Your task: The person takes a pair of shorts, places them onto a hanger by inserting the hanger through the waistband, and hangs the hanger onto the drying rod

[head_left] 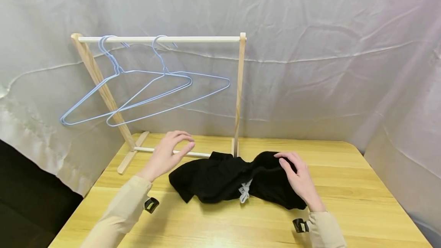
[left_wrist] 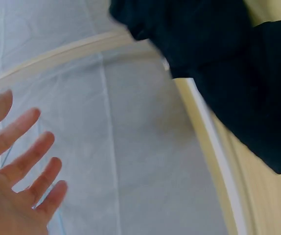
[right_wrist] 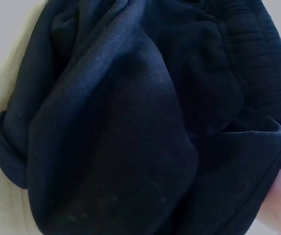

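A pair of black shorts [head_left: 220, 181] lies bunched on the table, with a gathered elastic waistband [right_wrist: 258, 54] and a light grey drawstring [head_left: 245, 191]. At the right end of the shorts, my right hand [head_left: 299, 175] pinches the fabric near the waistband. In the right wrist view its fingers are mostly out of frame and partly behind the cloth. My left hand [head_left: 169, 152] hovers just beyond the left end of the shorts, fingers loosely bent and apart, holding nothing. The left wrist view shows its spread fingers [left_wrist: 28, 164] away from the cloth.
Behind the shorts stands a wooden clothes rack [head_left: 241, 87] with a white top rail [head_left: 200, 39]. Several light blue wire hangers [head_left: 165, 74] hang from it, left of centre. A grey curtain [head_left: 310, 87] surrounds the wooden table [head_left: 344, 186].
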`<state>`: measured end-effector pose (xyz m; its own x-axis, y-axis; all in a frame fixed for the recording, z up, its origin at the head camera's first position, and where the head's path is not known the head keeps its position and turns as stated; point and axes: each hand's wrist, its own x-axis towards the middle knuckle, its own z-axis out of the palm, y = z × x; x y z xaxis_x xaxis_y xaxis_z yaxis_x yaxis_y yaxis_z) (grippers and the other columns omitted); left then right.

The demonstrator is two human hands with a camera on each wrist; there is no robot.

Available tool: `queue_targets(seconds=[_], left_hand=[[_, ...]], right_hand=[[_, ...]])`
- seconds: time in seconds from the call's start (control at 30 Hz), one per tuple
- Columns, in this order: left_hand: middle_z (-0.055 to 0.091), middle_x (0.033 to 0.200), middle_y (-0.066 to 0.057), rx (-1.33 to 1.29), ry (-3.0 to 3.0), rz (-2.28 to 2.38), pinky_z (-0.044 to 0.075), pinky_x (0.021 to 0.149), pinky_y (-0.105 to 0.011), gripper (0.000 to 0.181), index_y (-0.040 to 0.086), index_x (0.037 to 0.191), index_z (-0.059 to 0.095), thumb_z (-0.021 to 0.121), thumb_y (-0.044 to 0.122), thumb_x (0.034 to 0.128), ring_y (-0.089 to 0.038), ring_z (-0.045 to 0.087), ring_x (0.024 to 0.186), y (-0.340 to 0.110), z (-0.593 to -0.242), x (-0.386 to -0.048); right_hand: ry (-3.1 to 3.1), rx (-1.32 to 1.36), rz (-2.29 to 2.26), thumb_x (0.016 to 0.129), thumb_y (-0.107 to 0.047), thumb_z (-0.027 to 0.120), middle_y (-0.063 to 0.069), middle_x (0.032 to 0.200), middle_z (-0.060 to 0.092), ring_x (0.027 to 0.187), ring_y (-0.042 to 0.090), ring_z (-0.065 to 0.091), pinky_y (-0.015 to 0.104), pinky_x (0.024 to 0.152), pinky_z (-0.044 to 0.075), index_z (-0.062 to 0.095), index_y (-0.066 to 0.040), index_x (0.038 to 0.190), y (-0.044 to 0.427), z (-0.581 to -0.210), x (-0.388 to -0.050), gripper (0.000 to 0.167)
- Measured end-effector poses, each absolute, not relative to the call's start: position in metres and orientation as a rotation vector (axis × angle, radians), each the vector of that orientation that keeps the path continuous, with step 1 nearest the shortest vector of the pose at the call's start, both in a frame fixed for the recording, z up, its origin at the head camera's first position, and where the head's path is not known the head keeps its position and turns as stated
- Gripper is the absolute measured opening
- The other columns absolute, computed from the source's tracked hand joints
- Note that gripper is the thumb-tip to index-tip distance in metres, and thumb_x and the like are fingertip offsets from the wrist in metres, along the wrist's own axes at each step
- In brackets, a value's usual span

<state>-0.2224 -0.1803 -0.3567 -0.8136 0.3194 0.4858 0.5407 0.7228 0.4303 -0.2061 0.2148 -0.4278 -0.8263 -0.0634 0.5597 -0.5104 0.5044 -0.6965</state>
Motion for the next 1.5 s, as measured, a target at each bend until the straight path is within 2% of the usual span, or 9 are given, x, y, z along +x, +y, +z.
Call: queue_targets(seconds=[0.3, 0.57, 0.8, 1.03, 1.2, 1.5], left_hand=[[0.062, 0.13, -0.018, -0.591, -2.189, -0.852, 0.034, 0.109, -0.054, 0.027, 0.003, 0.12, 0.067, 0.066, 0.014, 0.0958, -0.039, 0.047, 0.128, -0.195, -0.34, -0.23], [0.053, 0.139, -0.023, -0.43, -2.023, -0.708, 0.031, 0.114, -0.056, 0.037, -0.002, 0.126, 0.061, 0.066, 0.01, 0.0918, -0.042, 0.042, 0.135, -0.213, -0.325, -0.236], [0.045, 0.147, -0.025, -0.328, -2.042, -0.708, 0.023, 0.121, -0.054, 0.048, -0.003, 0.137, 0.051, 0.066, 0.014, 0.0939, -0.042, 0.032, 0.145, -0.224, -0.312, -0.242], [0.039, 0.153, -0.027, -0.193, -2.12, -0.706, 0.016, 0.123, -0.06, 0.06, -0.002, 0.145, 0.043, 0.065, 0.025, 0.0955, -0.045, 0.024, 0.15, -0.229, -0.305, -0.245], [0.042, 0.149, -0.028, -0.112, -2.143, -0.707, 0.015, 0.121, -0.062, 0.063, -0.001, 0.145, 0.041, 0.063, 0.029, 0.0951, -0.046, 0.03, 0.145, -0.233, -0.303, -0.245], [0.054, 0.136, -0.027, -0.008, -2.155, -0.725, 0.029, 0.106, -0.059, 0.059, 0.002, 0.144, 0.045, 0.061, 0.033, 0.0961, -0.048, 0.044, 0.125, -0.234, -0.297, -0.247]], right_hand=[[-2.306, 0.453, 1.273, 0.102, -0.01, 0.056, 0.006, 0.113, 0.069, 0.11, -0.012, 0.051, 0.007, 0.095, 0.035, 0.072, -0.014, 0.113, 0.214, -0.433, -0.206, 0.019], [-2.302, 0.464, 1.284, 0.102, -0.01, 0.056, 0.006, 0.115, 0.069, 0.111, -0.011, 0.051, 0.008, 0.096, 0.035, 0.071, -0.014, 0.113, 0.213, -0.435, -0.206, 0.019], [-2.316, 0.452, 1.292, 0.103, -0.011, 0.056, 0.006, 0.116, 0.068, 0.111, -0.012, 0.05, 0.008, 0.096, 0.035, 0.071, -0.014, 0.114, 0.213, -0.437, -0.206, 0.019], [-2.309, 0.457, 1.287, 0.102, -0.01, 0.056, 0.008, 0.115, 0.068, 0.11, -0.011, 0.051, 0.008, 0.095, 0.035, 0.071, -0.011, 0.112, 0.212, -0.439, -0.209, 0.017], [-2.322, 0.447, 1.282, 0.103, -0.012, 0.056, 0.007, 0.114, 0.068, 0.109, -0.012, 0.051, 0.009, 0.095, 0.036, 0.071, -0.012, 0.112, 0.212, -0.44, -0.209, 0.017], [-2.331, 0.434, 1.291, 0.103, -0.013, 0.056, 0.006, 0.114, 0.068, 0.108, -0.012, 0.051, 0.008, 0.095, 0.035, 0.071, -0.014, 0.112, 0.212, -0.44, -0.207, 0.018]])
